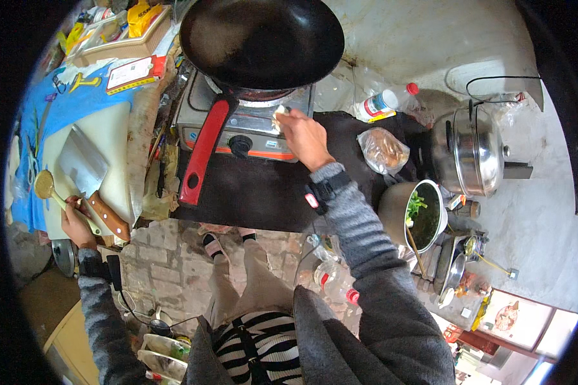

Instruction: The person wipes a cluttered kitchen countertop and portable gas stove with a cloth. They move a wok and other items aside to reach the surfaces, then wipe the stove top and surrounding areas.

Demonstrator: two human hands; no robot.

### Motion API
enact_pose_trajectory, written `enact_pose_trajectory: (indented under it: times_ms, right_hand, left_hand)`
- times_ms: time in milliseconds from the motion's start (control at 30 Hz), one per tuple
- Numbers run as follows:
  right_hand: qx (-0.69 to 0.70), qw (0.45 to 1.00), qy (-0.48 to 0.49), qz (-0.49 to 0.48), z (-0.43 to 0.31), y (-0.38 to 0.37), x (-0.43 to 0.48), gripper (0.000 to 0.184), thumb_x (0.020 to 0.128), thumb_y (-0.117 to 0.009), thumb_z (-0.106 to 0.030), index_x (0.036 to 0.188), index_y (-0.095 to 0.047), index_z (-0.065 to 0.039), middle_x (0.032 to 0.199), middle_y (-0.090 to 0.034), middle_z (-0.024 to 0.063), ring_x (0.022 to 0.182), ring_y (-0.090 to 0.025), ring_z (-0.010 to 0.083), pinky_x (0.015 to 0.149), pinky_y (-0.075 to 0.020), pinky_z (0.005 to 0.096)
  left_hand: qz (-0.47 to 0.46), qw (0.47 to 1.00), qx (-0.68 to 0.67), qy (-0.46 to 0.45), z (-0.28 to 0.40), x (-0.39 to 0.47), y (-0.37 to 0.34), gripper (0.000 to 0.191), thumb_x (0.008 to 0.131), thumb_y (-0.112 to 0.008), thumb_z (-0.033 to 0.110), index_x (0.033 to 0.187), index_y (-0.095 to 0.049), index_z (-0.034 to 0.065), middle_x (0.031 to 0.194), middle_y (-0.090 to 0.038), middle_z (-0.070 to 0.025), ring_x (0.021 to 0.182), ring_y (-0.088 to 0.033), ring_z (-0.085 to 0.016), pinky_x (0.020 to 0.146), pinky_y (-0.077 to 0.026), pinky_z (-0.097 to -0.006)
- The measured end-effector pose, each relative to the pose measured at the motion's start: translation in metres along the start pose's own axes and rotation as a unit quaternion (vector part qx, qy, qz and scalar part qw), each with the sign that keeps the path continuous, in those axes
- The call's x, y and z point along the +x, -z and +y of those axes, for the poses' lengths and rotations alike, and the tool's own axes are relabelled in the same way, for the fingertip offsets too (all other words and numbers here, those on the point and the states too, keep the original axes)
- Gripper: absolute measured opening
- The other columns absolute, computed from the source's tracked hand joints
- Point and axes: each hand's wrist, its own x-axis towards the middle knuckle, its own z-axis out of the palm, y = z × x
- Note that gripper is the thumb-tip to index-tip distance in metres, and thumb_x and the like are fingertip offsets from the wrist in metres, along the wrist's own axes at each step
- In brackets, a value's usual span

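Note:
My left hand [78, 225] grips the pale-green handle of a spoon [54, 193] over the cutting board; its round head looks tan and grainy. Beside that hand, a cleaver [84, 161] with a riveted wooden handle lies on the white cutting board [118, 127]. Between the fingertips of my right hand [307, 138] is a small crumpled white wad [278, 119], perhaps paper or cloth. This hand is at the front right of a portable gas stove [265, 126]. A black wok [262, 43] rests on the stove, its red handle [207, 149] slanting towards me.
Right of the stove are a white-lidded jar [380, 105], a bagged brown item [384, 150] and a steel steamer pot [479, 149]. A pot [404, 211] holds greens and chopsticks. A basket [120, 41] stands at the far left. A plastic bottle [334, 281] sits lower right.

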Motion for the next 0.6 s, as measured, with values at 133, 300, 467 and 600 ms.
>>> enact_pose_trajectory:
  times_ms: [133, 300, 467, 600]
  right_hand:
    - [-0.023, 0.994, -0.106, 0.010, -0.009, -0.001, 0.004, 0.014, 0.085, -0.060, -0.013, 0.094, -0.070, -0.009, 0.088, -0.064, 0.0135, 0.078, -0.064, 0.0357, 0.065, -0.0515, 0.0445]
    - [-0.016, 0.997, 0.008, 0.074, -0.024, -0.012, 0.014, 0.013, 0.075, -0.060, -0.005, 0.086, -0.066, -0.009, 0.090, -0.067, 0.0143, 0.073, -0.067, 0.0361, 0.064, -0.0538, 0.0462]
    - [-0.037, 0.999, -0.032, 0.023, -0.028, -0.001, 0.012, 0.016, 0.083, -0.058, -0.010, 0.094, -0.069, -0.011, 0.088, -0.066, 0.0152, 0.074, -0.067, 0.0345, 0.064, -0.0541, 0.0443]
    - [-0.060, 0.994, -0.091, 0.012, -0.044, -0.003, 0.017, 0.016, 0.083, -0.057, -0.008, 0.091, -0.070, -0.011, 0.088, -0.066, 0.0163, 0.074, -0.067, 0.0368, 0.062, -0.0532, 0.0463]
  left_hand:
    - [-0.019, 1.000, -0.006, -0.007, -0.001, -0.001, 0.002, 0.025, 0.096, -0.045, 0.019, 0.098, -0.061, 0.0001, 0.074, -0.056, -0.0030, 0.059, -0.049, -0.009, 0.052, -0.039, -0.0240]
    - [-0.028, 0.999, -0.010, 0.016, -0.006, 0.003, 0.007, 0.025, 0.097, -0.044, 0.019, 0.096, -0.061, 0.0007, 0.080, -0.058, -0.0041, 0.060, -0.049, -0.010, 0.052, -0.040, -0.0248]
    - [-0.027, 0.999, -0.017, 0.004, -0.008, 0.003, 0.006, 0.024, 0.097, -0.045, 0.018, 0.095, -0.061, 0.0007, 0.081, -0.059, -0.0049, 0.060, -0.049, -0.010, 0.052, -0.040, -0.0254]
    - [-0.038, 0.999, -0.005, 0.003, -0.007, 0.002, 0.007, 0.022, 0.096, -0.046, 0.017, 0.097, -0.060, 0.0017, 0.083, -0.060, -0.0047, 0.060, -0.049, -0.010, 0.051, -0.041, -0.0255]
